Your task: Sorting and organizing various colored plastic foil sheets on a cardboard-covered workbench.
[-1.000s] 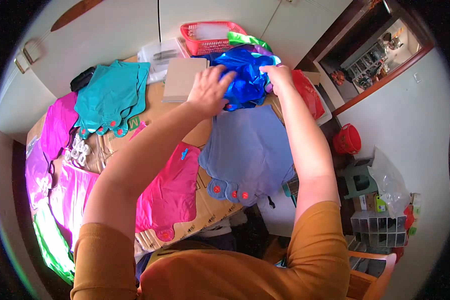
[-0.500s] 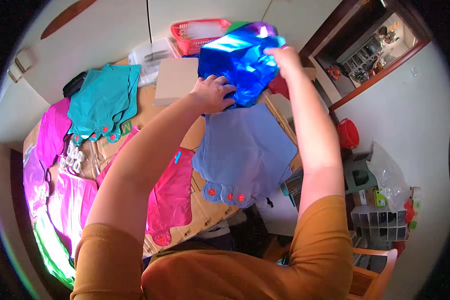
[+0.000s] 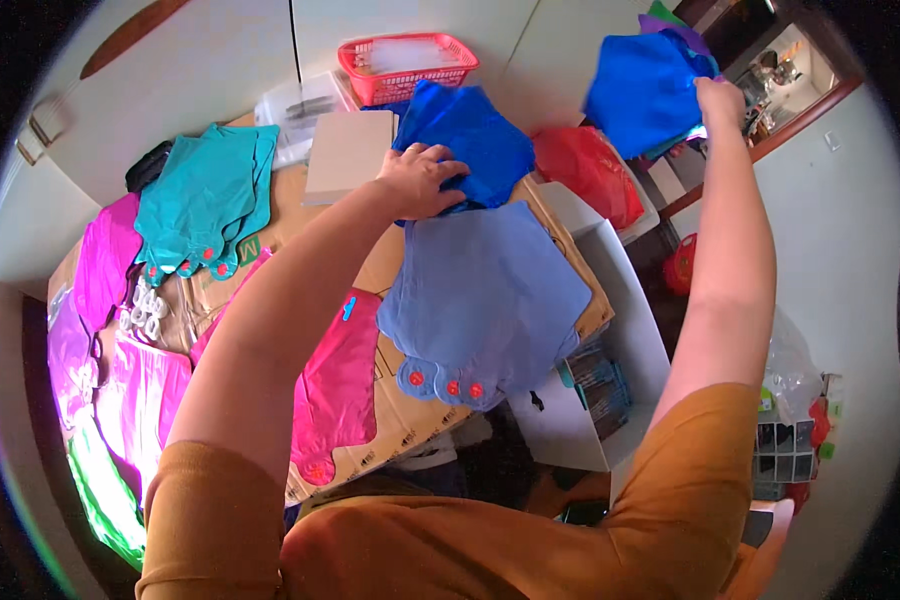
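Left hand (image 3: pixel 425 182) lay palm down on the blue pile (image 3: pixel 475 130), at its near left edge. Fingers slightly spread, pinching nothing; presumably the flat weight served to stop slick sheets sliding about.

Right hand (image 3: pixel 722 105) was out at far right, arm stretched, fingers closed on the right-hand edge of the blue bundle (image 3: pixel 638 90). Thumb's exact place could not be told. Purple and green showed along the bundle's far edge, so several layers seemed gripped together; an edge hold likely suited something thin and floppy. It hung in the air, to the right of the red bag (image 3: pixel 590 170).

Grey-blue sheets (image 3: pixel 485 285) lay fanned just nearer the body, round red-marked tabs toward the wearer, perhaps to make single layers easy to pick out. Teal sheets (image 3: pixel 205 190) lay well apart at left, probably sorted by colour, on the cardboard tabletop (image 3: pixel 395 425).
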`<state>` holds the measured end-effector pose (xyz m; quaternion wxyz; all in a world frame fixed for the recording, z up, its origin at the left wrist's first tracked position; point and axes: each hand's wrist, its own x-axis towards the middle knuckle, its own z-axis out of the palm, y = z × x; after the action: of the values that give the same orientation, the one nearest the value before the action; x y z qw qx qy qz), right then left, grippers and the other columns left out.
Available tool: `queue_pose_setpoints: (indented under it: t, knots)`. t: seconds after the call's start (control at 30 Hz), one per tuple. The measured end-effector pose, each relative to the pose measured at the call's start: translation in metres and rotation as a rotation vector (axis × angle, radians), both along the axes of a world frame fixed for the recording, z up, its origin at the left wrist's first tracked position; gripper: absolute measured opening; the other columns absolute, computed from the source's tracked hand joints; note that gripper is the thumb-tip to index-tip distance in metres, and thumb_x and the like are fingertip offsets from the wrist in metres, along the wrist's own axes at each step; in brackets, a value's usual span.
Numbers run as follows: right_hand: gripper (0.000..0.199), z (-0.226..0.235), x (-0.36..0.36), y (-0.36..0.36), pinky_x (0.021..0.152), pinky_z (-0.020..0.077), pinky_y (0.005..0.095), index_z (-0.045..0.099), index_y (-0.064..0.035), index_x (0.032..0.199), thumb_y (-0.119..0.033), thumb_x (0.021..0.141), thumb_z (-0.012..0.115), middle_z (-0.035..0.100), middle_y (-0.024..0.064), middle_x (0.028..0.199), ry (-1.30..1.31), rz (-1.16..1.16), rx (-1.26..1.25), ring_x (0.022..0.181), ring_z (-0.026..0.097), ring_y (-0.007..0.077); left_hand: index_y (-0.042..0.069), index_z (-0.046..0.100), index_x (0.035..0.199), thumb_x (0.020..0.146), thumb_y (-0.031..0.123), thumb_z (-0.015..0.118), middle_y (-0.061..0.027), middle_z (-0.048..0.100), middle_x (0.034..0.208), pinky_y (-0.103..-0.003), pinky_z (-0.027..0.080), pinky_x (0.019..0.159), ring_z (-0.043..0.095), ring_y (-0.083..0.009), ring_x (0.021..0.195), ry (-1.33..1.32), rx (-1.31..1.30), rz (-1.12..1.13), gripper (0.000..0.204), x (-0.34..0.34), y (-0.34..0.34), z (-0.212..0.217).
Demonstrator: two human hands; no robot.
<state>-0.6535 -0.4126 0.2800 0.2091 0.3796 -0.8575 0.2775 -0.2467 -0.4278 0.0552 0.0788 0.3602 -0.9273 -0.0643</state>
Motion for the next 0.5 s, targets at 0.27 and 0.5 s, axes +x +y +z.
queue_pose_setpoints:
  t: [0.27, 0.5]
  knots:
    - [0.036, -0.007, 0.074, 0.081, 0.066, 0.0484, 0.0344, 0.069, -0.0045, 0.098, -0.039, 0.087, 0.065, 0.067, 0.0119, 0.074, 0.225, 0.537, -0.039, 0.068, 0.064, 0.0224, 0.019, 0.065, 0.118, 0.086, 0.039, 0.063, -0.009, 0.052, 0.131, -0.045, 0.043, 0.097, 0.051, -0.0318, 0.117, 0.295, -0.115, -0.124, 0.037, -0.001, 0.001, -0.01]
    - [0.021, -0.141, 0.212, 0.229, 0.065, 0.0511, 0.0377, 0.068, -0.0073, 0.094, -0.011, 0.074, 0.069, 0.067, 0.0156, 0.083, -0.062, 0.992, 0.062, 0.073, 0.066, 0.0325, 0.001, 0.066, 0.098, 0.072, 0.013, 0.066, -0.0146, 0.065, 0.106, -0.041, 0.051, 0.084, 0.062, -0.0325, 0.1, 0.359, -0.124, -0.99, 0.028, 0.054, 0.149, 0.037]
